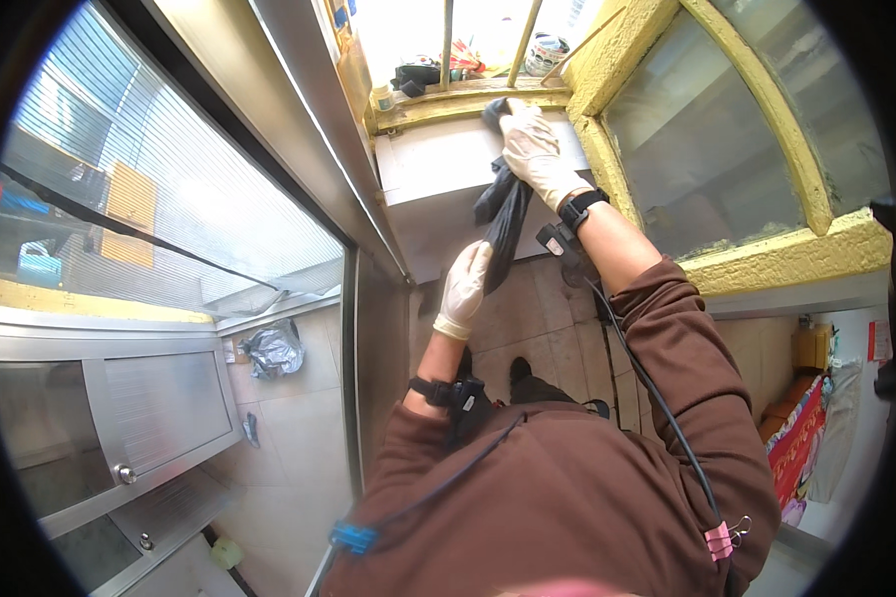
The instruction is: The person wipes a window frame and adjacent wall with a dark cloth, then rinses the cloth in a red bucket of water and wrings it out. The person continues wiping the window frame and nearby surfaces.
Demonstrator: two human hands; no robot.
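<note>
Head view, dark cloth: a long, dark grey, twisted cloth [509, 221] hangs in folds between the two hands, in front of the window; one bunched end shows beyond the right hand's fingers. Whether it touches the ledge cannot be told.
Right hand: the right hand [534, 149], in a whitish glove, is the upper of the two; its fingers are curled closed about the cloth near the bunched end.
Left hand: the left hand [465, 284], gloved likewise, is lower and nearer the body; its fingers are closed on the cloth's lower part, beside the dark folds.
Wrists: a black band [579, 207] encircles the right wrist, and a second black strap [432, 391] the left.
White ledge: a pale, box-like ledge [423, 167] lies below the window, behind the cloth.
Window: a yellow-painted frame [597, 85] with upright bars; small items, among them a black object [418, 75], stand beyond the sill.
Garment: brown sweatshirt [538, 497], with a blue clip [353, 537] and a pink clip [719, 542] holding cables.
Left side: a metal-framed cabinet [169, 398] with a round knob; near it, a crumpled silvery bag [274, 348].
Underfoot: tiled floor [533, 308].
</note>
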